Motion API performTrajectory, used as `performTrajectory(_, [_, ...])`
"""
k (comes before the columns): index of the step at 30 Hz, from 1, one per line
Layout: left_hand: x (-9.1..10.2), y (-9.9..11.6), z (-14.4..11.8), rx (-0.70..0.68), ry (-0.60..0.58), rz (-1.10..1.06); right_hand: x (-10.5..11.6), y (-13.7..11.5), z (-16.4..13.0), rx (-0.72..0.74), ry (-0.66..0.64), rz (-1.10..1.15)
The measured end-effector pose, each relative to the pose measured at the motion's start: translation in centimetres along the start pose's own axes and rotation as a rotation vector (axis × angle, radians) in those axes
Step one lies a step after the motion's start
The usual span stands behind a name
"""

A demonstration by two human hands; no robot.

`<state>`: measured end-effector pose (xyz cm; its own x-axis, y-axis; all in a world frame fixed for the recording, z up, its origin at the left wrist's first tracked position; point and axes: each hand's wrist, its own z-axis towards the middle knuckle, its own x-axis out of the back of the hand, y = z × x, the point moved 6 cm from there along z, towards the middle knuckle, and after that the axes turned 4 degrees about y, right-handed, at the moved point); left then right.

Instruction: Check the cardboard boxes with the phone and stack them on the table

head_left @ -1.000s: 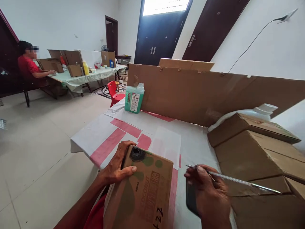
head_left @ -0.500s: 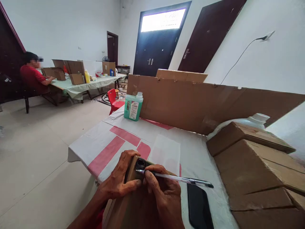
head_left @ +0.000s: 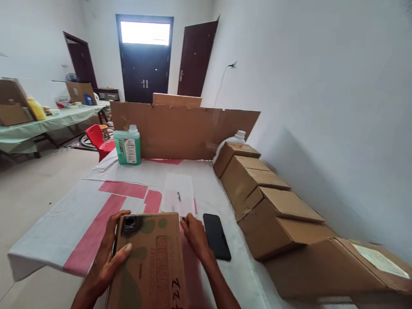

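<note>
My left hand [head_left: 108,254] grips the left edge of a flat cardboard piece [head_left: 151,262] printed with green spots and handwritten marks; it lies at the near edge of the table. My right hand [head_left: 195,235] rests on the cloth just right of that cardboard, with its fingers curled. A thin dark tip shows at its fingertips and looks like the pen. A black phone [head_left: 216,236] lies flat right beside this hand. Beyond the cardboard lies a white paper sheet [head_left: 178,193].
A row of brown cardboard boxes [head_left: 257,189] lines the table's right side along the wall. An upright cardboard sheet [head_left: 180,131] closes the far end, with a green bottle [head_left: 128,146] and a white jug [head_left: 238,136] before it. A red chair [head_left: 99,139] and another table [head_left: 48,122] stand at left.
The view has swung right and down. My right hand has come off the cardboard's dark hole and now sits on the cloth beside the phone. My left hand keeps its hold.
</note>
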<state>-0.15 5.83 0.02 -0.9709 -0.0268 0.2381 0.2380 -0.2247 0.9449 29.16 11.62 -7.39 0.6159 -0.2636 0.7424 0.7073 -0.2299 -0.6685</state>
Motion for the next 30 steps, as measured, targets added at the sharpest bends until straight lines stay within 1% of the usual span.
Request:
performTrajectory(2, [0.1,-0.3,0.2,0.019,-0.017,0.021,-2.4,1.1,-1.0,-0.059,-0.043,-0.106])
performTrajectory(3, [0.1,-0.4,0.3,0.027,-0.024,0.028,-3.1,1.4,-1.5,-0.083,-0.056,-0.15])
performTrajectory(5, [0.0,-0.2,0.4,0.046,-0.033,0.031,-3.4,1.8,-2.1,-0.109,-0.07,-0.215])
performTrajectory(6, [0.0,-0.1,0.4,0.055,-0.036,0.032,-2.9,2.1,-2.3,-0.115,-0.07,-0.239])
performTrajectory(8, [-0.2,0.3,0.4,0.058,-0.043,0.04,-0.9,3.3,-2.5,-0.136,-0.042,-0.286])
performTrajectory(11, [-0.5,0.8,0.5,0.042,-0.045,0.038,3.3,6.2,-2.9,-0.239,0.06,-0.373])
performTrajectory(13, [-0.7,1.0,0.6,0.022,-0.053,0.017,5.2,8.3,-3.0,-0.318,0.086,-0.401])
performTrajectory(15, [-0.9,1.2,0.7,-0.017,-0.068,0.005,5.8,9.8,-2.8,-0.367,0.062,-0.378])
performTrajectory(17, [-1.0,1.3,0.8,-0.064,-0.091,0.023,5.5,10.6,-2.3,-0.392,0.037,-0.318])
performTrajectory(21, [-1.0,1.0,0.7,-0.084,-0.122,0.028,4.1,10.9,-1.4,-0.4,0.027,-0.121])
performTrajectory(23, [-1.0,0.9,0.6,-0.083,-0.126,-0.004,3.5,10.5,-1.6,-0.367,0.021,0.006])
performTrajectory(25, [-1.1,1.0,0.5,-0.092,-0.127,-0.022,3.4,9.9,-2.3,-0.333,0.022,0.132])
performTrajectory(26, [-1.2,1.1,0.4,-0.101,-0.123,-0.024,3.6,9.6,-2.9,-0.341,0.025,0.253])
performTrajectory(27, [-1.2,1.2,0.4,-0.11,-0.12,-0.023,3.8,9.3,-3.6,-0.363,0.024,0.426])
performTrajectory(30, [-1.5,1.7,0.5,-0.143,-0.126,-0.029,5.1,7.6,-5.6,-0.461,-0.007,1.076])
